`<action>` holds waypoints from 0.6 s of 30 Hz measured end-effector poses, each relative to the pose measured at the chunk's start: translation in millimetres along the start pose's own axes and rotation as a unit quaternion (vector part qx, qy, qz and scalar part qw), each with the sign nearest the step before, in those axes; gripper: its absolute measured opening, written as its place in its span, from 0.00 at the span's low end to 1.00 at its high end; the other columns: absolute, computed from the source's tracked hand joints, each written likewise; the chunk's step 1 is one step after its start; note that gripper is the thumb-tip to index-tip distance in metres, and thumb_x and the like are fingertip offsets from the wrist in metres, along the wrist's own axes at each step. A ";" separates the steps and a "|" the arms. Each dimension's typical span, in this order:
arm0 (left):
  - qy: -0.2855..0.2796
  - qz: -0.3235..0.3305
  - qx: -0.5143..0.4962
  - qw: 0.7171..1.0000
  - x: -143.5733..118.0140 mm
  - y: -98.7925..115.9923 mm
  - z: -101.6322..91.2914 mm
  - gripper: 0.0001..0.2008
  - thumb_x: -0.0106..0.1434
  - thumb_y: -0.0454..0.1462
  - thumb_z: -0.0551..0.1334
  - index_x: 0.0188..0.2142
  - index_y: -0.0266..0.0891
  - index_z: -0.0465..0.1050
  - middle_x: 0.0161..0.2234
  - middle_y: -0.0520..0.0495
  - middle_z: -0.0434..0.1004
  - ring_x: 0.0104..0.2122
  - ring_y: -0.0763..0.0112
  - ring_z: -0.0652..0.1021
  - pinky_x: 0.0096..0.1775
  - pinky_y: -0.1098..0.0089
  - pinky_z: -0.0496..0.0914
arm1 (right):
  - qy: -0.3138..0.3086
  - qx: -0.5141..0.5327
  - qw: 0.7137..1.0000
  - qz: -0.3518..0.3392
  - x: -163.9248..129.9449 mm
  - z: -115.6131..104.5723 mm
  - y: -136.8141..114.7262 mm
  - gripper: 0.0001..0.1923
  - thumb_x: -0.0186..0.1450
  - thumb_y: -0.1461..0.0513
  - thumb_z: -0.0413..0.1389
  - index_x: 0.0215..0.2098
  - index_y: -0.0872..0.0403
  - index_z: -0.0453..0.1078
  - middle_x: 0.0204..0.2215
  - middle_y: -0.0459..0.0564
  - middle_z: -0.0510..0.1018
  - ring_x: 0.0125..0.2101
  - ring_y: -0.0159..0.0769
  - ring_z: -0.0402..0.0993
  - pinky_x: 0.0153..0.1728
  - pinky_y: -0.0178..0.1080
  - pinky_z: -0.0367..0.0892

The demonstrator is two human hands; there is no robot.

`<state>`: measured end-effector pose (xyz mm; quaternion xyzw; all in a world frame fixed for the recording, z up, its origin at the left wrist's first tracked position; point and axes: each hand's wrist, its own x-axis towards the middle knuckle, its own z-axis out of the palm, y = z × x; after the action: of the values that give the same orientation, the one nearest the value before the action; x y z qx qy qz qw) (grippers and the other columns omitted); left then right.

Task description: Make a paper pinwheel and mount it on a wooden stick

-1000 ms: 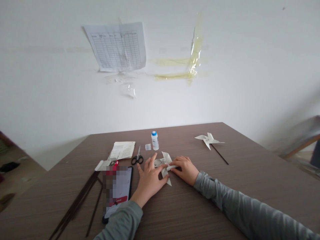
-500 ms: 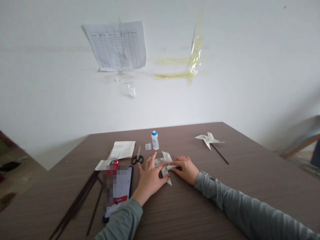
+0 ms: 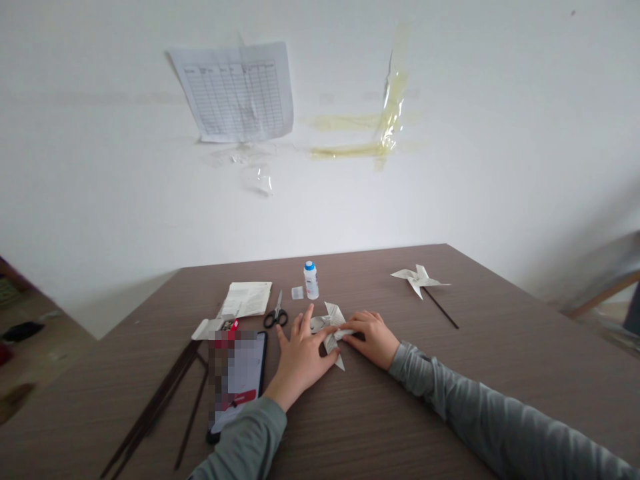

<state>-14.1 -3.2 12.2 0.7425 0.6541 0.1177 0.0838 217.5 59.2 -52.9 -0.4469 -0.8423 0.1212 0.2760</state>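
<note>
While the left hand (image 3: 300, 353) lies flat, pinning the paper pinwheel (image 3: 332, 329) to the table (image 3: 450, 373), the right hand (image 3: 371, 339) pinches its folded flap at the centre, probably to keep it from springing open.

On the desk (image 3: 500, 373), the paper pinwheel (image 3: 332, 328) lies between the left hand (image 3: 300, 357) and right hand (image 3: 371, 338). Behind it stands a glue bottle (image 3: 311, 280), with scissors (image 3: 276, 315) to its left. A phone (image 3: 236, 381) and sticks (image 3: 160, 400) lie toward the left edge; a finished pinwheel (image 3: 419, 280) lies toward the far right corner.
</note>
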 end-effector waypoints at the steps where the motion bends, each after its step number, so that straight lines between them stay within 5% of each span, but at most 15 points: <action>1: 0.001 -0.001 0.000 1.000 0.0 0.5 -0.1 0.27 0.74 0.44 0.83 0.70 0.66 0.95 0.93 0.43 0.68 0.89 0.19 0.69 0.85 0.09 0.57 | -0.002 0.000 1.000 0.001 0.0 0.0 0.4 0.13 0.82 0.63 0.75 0.60 0.42 0.97 0.51 0.53 0.97 0.56 0.53 0.94 0.67 0.56 0.82; 9: 0.021 0.006 -0.007 1.000 -4.2 4.0 -0.7 0.29 0.75 0.41 0.84 0.73 0.60 0.93 0.94 0.36 0.66 0.90 0.21 0.68 0.86 0.09 0.55 | -0.001 -0.002 1.000 -0.008 -0.3 -1.6 5.2 0.12 0.82 0.62 0.73 0.61 0.46 0.96 0.52 0.55 0.98 0.57 0.54 0.94 0.70 0.59 0.83; 18: 0.023 0.005 -0.010 1.000 -3.4 0.1 2.7 0.23 0.73 0.42 0.84 0.66 0.63 0.97 0.91 0.42 0.72 0.88 0.20 0.71 0.85 0.09 0.56 | 0.007 -0.002 1.000 -0.007 -0.4 -2.5 4.6 0.12 0.82 0.63 0.74 0.59 0.42 0.98 0.51 0.55 0.99 0.57 0.56 0.97 0.70 0.57 0.85</action>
<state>-13.7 -6.5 9.5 0.7420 0.6509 0.1419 0.0759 222.3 61.4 -53.1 -0.4426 -0.8434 0.1149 0.2821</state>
